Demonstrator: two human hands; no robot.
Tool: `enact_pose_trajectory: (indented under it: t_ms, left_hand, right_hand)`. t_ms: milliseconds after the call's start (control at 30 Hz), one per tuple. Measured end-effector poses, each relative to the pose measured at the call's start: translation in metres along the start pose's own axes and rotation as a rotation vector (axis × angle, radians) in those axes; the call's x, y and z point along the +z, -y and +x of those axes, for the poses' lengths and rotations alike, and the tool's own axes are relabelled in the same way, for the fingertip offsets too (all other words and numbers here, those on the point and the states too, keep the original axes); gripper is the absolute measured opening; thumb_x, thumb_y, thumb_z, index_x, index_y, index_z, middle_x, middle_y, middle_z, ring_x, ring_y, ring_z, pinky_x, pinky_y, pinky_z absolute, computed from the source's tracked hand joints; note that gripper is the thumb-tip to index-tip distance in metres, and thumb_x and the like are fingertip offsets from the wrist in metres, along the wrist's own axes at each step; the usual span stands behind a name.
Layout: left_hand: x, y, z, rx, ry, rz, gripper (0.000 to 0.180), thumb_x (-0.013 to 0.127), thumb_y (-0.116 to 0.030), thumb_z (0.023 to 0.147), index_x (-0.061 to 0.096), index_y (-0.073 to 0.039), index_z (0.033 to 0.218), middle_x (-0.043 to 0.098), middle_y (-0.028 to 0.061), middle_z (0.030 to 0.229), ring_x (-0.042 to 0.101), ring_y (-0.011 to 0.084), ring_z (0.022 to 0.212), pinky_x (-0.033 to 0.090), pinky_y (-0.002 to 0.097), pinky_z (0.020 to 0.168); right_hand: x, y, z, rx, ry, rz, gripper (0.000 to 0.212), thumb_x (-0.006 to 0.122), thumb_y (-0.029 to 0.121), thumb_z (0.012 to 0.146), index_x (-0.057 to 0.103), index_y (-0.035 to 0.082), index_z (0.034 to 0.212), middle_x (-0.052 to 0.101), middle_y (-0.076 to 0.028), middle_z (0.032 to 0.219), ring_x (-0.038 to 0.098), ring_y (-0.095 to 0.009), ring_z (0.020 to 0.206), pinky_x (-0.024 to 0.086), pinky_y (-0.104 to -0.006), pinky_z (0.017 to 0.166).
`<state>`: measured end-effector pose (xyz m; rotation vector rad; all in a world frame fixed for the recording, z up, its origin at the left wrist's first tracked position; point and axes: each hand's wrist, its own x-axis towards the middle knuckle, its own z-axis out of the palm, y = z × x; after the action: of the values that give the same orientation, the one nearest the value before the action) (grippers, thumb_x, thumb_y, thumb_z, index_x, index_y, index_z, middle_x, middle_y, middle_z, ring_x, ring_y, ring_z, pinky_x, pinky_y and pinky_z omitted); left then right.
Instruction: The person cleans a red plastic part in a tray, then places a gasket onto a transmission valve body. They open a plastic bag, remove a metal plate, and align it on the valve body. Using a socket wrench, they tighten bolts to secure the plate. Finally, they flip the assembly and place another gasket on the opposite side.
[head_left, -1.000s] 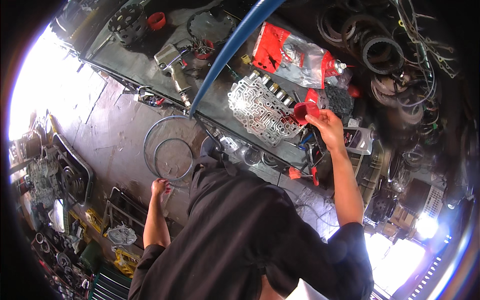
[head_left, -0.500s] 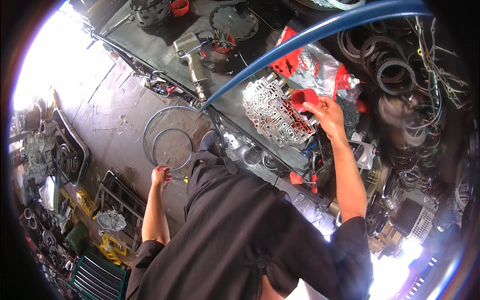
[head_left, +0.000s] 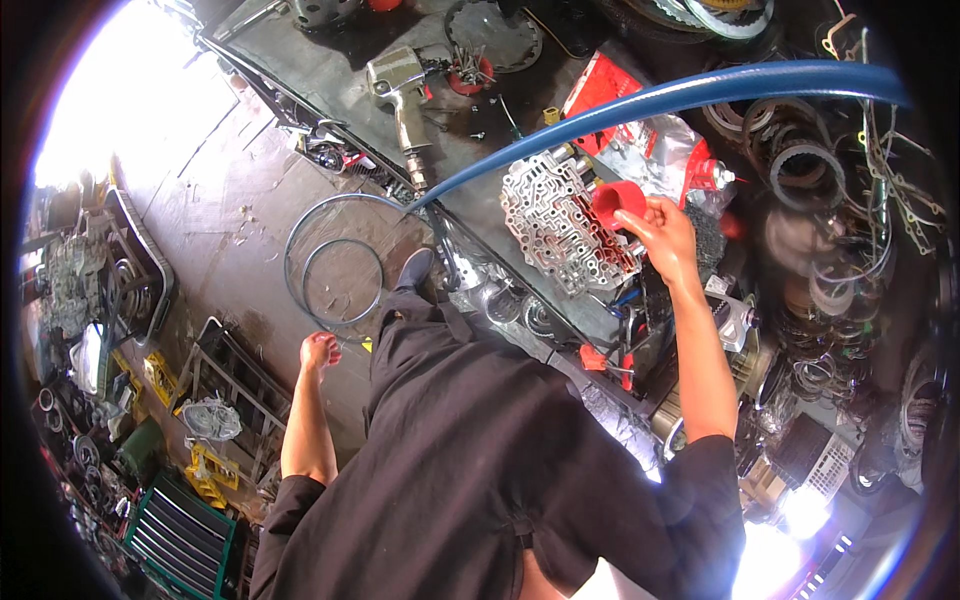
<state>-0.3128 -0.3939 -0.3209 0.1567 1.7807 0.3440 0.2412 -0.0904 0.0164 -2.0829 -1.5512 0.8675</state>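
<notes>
While right hand [head_left: 669, 240] grips one red cup [head_left: 612, 203] | near one metal block [head_left: 560, 226] | left hand [head_left: 319, 350]: grip unclear

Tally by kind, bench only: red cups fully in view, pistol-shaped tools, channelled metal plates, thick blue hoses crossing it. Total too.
Red cups: 2 (held cup; parts cup)
Pistol-shaped tool: 1
Channelled metal plate: 1
Thick blue hose: 1
Total: 5
</notes>
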Motion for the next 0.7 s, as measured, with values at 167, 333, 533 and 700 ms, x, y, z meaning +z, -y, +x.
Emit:
enact_pose_trajectory:
  t_ms: [167,333,533,700]
  left_hand:
    - [-0.001,0.001,0.003,0.051,-0.001,-0.076,0.018,0.063,-0.015,0.095,0.065,-0.005,0.11,0.068,0.0065,0.086,0.069,0.0209,0.066,0.057,0.0353,0.06]
    - [-0.002,0.008,0.005,0.043,0.007,-0.106,0.018,0.064,-0.015,0.094,0.065,-0.005,0.109,0.068,0.0074,0.086,0.069,0.0218,0.067,0.057,0.036,0.06]
    - [-0.001,0.018,0.004,0.009,-0.002,-0.088,0.018,0.064,-0.015,0.093,0.065,-0.006,0.109,0.068,0.008,0.087,0.069,0.0232,0.067,0.058,0.0369,0.06]
    - [-0.004,0.02,0.003,0.013,-0.017,-0.06,0.019,0.063,-0.015,0.092,0.065,-0.006,0.108,0.068,0.0082,0.087,0.069,0.0234,0.067,0.058,0.0373,0.061]
  right_hand:
    - [0.023,0.029,0.016,-0.129,0.013,-0.117,0.046,0.093,0.026,0.078,0.067,-0.003,0.102,0.055,0.004,0.081,0.05,-0.006,0.073,0.046,-0.0226,0.066]
    - [0.031,0.032,0.022,-0.197,-0.088,-0.171,0.054,0.095,0.035,0.071,0.07,-0.002,0.103,0.065,-0.004,0.082,0.061,-0.014,0.073,0.052,-0.0302,0.069]
    - [0.039,0.044,0.026,-0.263,-0.111,-0.215,0.06,0.096,0.037,0.069,0.07,-0.003,0.104,0.066,-0.006,0.084,0.063,-0.017,0.075,0.053,-0.0314,0.071]
    - [0.057,0.06,0.026,-0.31,-0.109,-0.276,0.062,0.096,0.035,0.072,0.068,-0.005,0.11,0.064,-0.005,0.084,0.059,-0.013,0.074,0.053,-0.0291,0.07]
